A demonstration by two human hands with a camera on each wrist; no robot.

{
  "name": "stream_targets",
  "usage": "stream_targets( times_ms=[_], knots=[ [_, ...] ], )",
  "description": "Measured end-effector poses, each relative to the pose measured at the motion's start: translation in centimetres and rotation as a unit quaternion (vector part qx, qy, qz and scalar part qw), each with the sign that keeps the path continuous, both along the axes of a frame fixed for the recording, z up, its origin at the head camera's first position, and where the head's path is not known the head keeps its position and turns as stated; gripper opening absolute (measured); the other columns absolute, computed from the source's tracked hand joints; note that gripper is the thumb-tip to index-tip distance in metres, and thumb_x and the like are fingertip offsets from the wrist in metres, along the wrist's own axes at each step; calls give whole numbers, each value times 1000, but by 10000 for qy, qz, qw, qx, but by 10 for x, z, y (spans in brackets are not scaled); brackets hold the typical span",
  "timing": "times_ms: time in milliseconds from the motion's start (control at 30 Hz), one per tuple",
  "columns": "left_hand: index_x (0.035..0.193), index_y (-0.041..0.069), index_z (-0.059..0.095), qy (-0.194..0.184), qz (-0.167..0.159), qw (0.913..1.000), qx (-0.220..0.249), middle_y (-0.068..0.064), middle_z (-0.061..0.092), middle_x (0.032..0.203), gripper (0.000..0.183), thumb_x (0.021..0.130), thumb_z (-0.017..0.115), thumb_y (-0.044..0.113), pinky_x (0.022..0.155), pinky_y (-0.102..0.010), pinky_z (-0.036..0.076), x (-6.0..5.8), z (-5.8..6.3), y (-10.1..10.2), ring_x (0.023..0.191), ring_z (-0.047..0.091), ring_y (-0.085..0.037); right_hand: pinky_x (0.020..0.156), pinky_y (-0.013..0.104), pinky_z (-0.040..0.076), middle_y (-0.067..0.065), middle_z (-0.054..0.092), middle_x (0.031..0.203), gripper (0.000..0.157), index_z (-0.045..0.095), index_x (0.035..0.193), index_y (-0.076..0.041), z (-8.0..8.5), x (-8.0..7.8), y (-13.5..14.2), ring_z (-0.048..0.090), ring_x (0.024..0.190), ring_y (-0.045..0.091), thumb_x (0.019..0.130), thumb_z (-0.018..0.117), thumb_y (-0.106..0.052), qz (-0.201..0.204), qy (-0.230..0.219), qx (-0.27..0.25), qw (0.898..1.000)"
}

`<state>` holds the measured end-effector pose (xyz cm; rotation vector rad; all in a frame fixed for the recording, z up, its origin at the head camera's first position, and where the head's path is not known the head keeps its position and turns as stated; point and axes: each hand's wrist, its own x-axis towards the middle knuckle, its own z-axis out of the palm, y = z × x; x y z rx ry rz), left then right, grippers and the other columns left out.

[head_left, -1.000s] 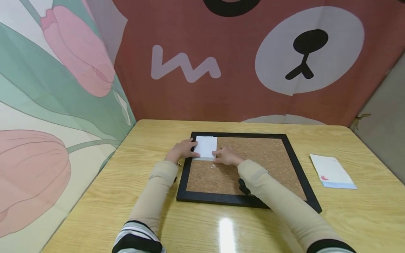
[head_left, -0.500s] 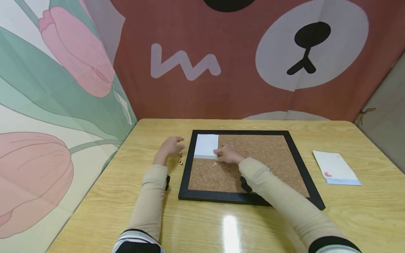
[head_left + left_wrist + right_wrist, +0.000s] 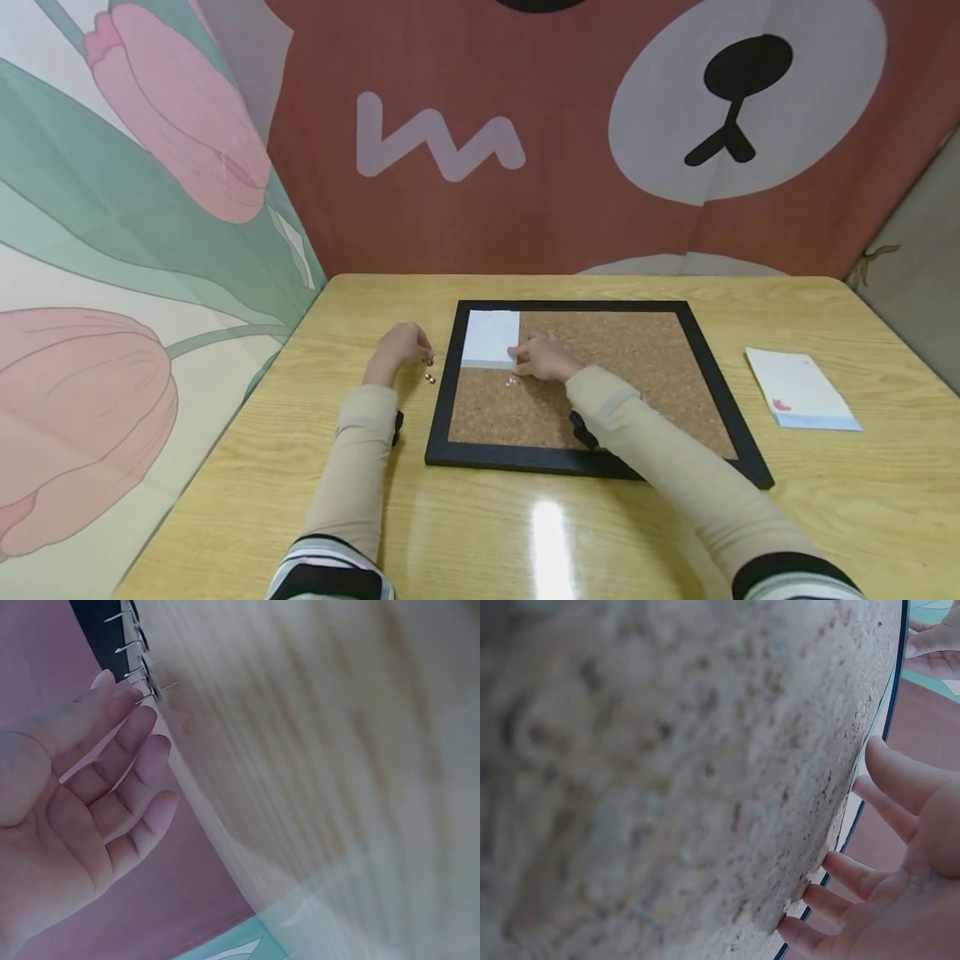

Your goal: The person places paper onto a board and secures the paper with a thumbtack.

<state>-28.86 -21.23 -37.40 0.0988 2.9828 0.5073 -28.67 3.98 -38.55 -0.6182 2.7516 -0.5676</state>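
Observation:
My left hand [image 3: 400, 352] is down at the table left of the board, its thumb and index fingertips beside several gold thumbtacks [image 3: 430, 379]. Points out, the thumbtacks [image 3: 141, 652] stand close to the fingertips in the left wrist view; the fingers are loosely bent. A white sheet of paper [image 3: 491, 337] lies in the upper left corner of the black-framed cork board [image 3: 480, 417]. Resting on the cork, my right hand [image 3: 547, 357] touches the paper's right edge with its fingertips. The right wrist view shows its fingers [image 3: 840, 904] spread against the cork.
Small clear or whitish bits [image 3: 512, 382] lie on the cork just below the paper. Right of the board, a white notepad [image 3: 802, 387] with a pink print and blue lower edge lies on the wooden table [image 3: 465, 533]. A printed cloth [image 3: 450, 233] hangs behind.
My left hand has left the paper's left side, moved left off the board and lowered to the thumbtacks. The right hand stays at the paper's edge. The head view has tilted slightly.

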Motion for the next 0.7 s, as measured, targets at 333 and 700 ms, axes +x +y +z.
stream_targets(
  times_ms=[333,700],
  knots=[
    [75,8,70,-32,-67,9988,-485,-3,63,78,6,79,68,13,62,-32,45,-4,-3,5,70,53,-18,101,53,14,16,33,138,42,53,126,-15,2,2,-1,21,128,35,85,61,-22,-121,19,-66,9999],
    [69,12,70,88,-46,9969,-784,-3,65,81,6,75,70,11,60,-32,47,-6,-5,6,73,56,-18,100,52,17,15,37,135,41,54,125,-16,-1,3,-2,26,125,34,85,62,-21,-125,127,-59,9998]
  ],
)
